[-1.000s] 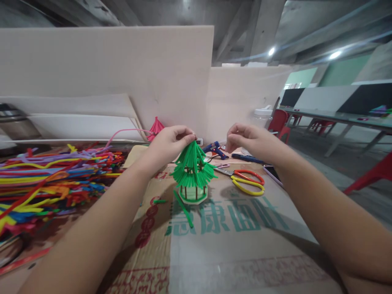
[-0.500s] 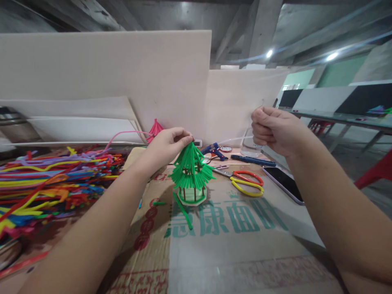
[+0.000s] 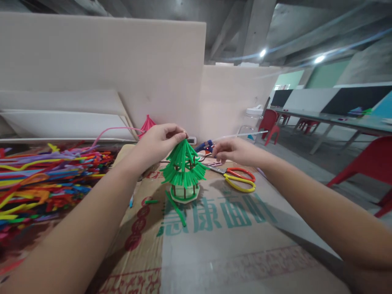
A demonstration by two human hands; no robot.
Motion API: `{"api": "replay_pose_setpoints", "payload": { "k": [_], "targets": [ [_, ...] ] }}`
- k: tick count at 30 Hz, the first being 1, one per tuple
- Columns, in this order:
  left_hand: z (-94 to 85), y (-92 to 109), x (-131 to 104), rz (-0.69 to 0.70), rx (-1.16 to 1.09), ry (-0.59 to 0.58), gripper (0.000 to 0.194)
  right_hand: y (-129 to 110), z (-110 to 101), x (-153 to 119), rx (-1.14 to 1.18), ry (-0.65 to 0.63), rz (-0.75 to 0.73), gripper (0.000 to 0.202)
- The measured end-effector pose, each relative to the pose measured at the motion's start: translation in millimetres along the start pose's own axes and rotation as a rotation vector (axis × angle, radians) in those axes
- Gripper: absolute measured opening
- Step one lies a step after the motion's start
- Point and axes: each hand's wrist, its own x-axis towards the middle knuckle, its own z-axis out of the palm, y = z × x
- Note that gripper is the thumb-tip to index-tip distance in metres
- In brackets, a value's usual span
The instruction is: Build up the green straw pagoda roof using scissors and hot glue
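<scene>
1. Currently, the left hand is pinching the pagoda at its peak, thumb and forefinger clamping together on the tip.
2. The pagoda is standing upright on the cardboard, directly below the left grip, its many-sided base resting flat.
3. Two tiers of green roof strips are flaring outward, one above the other, with thin brown posts showing under each.
4. The right hand is hovering to the right of the pagoda, apart from it, its fingers curling inward; whether this grip is holding anything, I cannot tell.
5. Between the pagoda and the right hand, farther back, the glue gun is lying partly hidden behind the fingers.
6. The scissors are lying right of the pagoda, blades pointing toward it, red and yellow handles facing away.
7. A green strip is lying just beside the base's left edge, and a shorter scrap is lying farther left.
8. Pipe cleaners are heaping up at far left; a pink roof is showing behind the left hand, and a jar is standing behind the right.
</scene>
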Motion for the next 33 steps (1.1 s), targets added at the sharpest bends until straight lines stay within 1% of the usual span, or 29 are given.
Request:
{"api": "replay_pose_setpoints", "payload": {
  "k": [3,5,7,9,12,14,16,18,19,20,21,22,24,25,26,28,30,33],
  "targets": [
    [-0.4,1.1,0.1,-0.003,0.008,-0.005,0.033,15.3,8.7,-15.2,-0.326,-0.019,-0.017,0.024],
    [-0.6,2.2,0.0,-0.004,0.015,-0.003,0.032,25.7,15.5,-27.6,-0.432,-0.035,-0.034,0.029],
    [-0.7,2.6,-0.1,-0.003,0.031,-0.002,0.032,36.6,24.6,-38.1,-0.46,-0.048,-0.042,0.029],
    [-0.6,1.4,0.2,-0.005,0.044,-0.008,0.032,47.5,36.4,-45.0,-0.448,-0.038,-0.006,0.029],
    [0.1,-3.1,1.7,0.007,0.033,-0.02,0.034,59.3,54.7,-48.2,-0.378,0.05,0.105,0.015],
    [0.7,-5.8,3.0,0.015,0.024,-0.022,0.035,60.8,60.9,-47.2,-0.337,0.113,0.14,0.013],
    [1.2,-6.8,4.0,0.012,0.032,-0.019,0.034,56.9,57.8,-45.2,-0.265,0.187,0.126,0.014],
    [1.6,-6.1,4.4,0.006,0.031,-0.011,0.033,49.7,45.2,-44.5,-0.083,0.265,0.094,0.016],
    [1.8,-5.4,4.5,0.004,0.023,-0.01,0.032,45.6,36.5,-45.3,0.05,0.282,0.086,0.019],
    [1.9,-4.8,4.4,0.001,0.012,-0.011,0.031,41.4,26.9,-46.9,0.192,0.252,0.102,0.023],
    [2.0,-4.3,4.3,-0.002,0.0,-0.011,0.03,37.3,17.1,-49.5,0.333,0.175,0.136,0.028],
    [2.2,-4.0,4.1,-0.006,-0.012,-0.011,0.029,33.2,7.8,-52.7,0.458,0.065,0.182,0.031],
    [2.4,-3.7,3.8,-0.011,-0.032,-0.013,0.027,25.3,-7.2,-60.1,0.622,-0.154,0.242,0.034],
    [2.4,-3.5,3.5,-0.012,-0.038,-0.014,0.027,21.3,-12.0,-63.5,0.658,-0.212,0.246,0.034],
    [2.4,-3.0,3.2,-0.011,-0.04,-0.015,0.027,17.1,-14.9,-66.4,0.662,-0.221,0.231,0.032],
    [2.3,-1.4,2.4,-0.018,-0.033,-0.012,0.027,8.9,-15.6,-69.7,0.603,-0.15,0.177,0.028],
    [1.9,0.7,1.7,-0.034,-0.021,-0.004,0.026,1.5,-12.2,-70.1,0.495,-0.101,0.144,0.023],
    [1.6,2.3,1.7,-0.039,-0.007,-0.012,0.026,-3.7,-9.8,-69.3,0.332,-0.12,0.147,0.016]
  ]
}}
